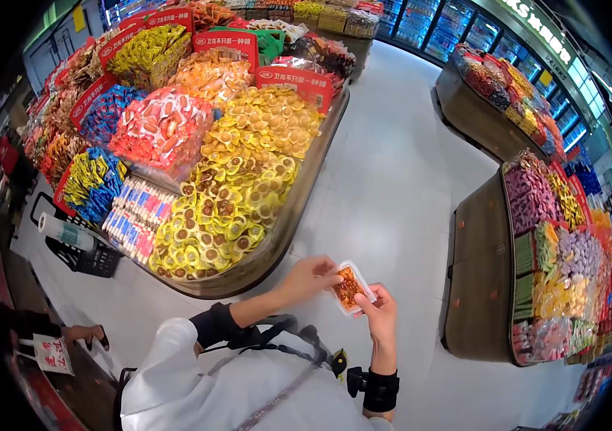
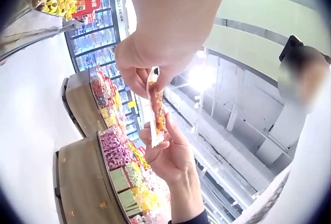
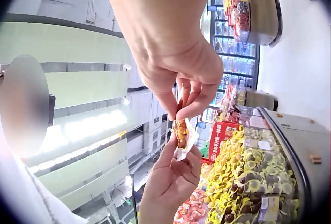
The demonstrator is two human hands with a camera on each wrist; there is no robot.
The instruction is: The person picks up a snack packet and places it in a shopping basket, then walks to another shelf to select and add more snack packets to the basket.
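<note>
A small snack packet [image 1: 350, 289], clear with a pale rim and chunky reddish-brown food showing inside, is held up in front of the body between both hands. My right hand [image 1: 380, 307] grips its right lower side, thumb over the front. At the opposite edge, my left hand [image 1: 309, 279] pinches the packet with thumb and fingers; it looks slightly blurred in the head view. Seen edge-on in the left wrist view, the packet [image 2: 155, 111] is thin, with a crimped white end near the right hand [image 2: 173, 157]. Fingers hide its other end there.
A wooden-sided display bin of yellow-wrapped snacks [image 1: 220, 208] stands close on the left, with red signs [image 1: 295, 82]. Another candy bin [image 1: 482, 280] is at right. Pale floor [image 1: 371, 187] runs between them toward drink coolers [image 1: 450, 32]. A black basket [image 1: 87, 257] sits at left.
</note>
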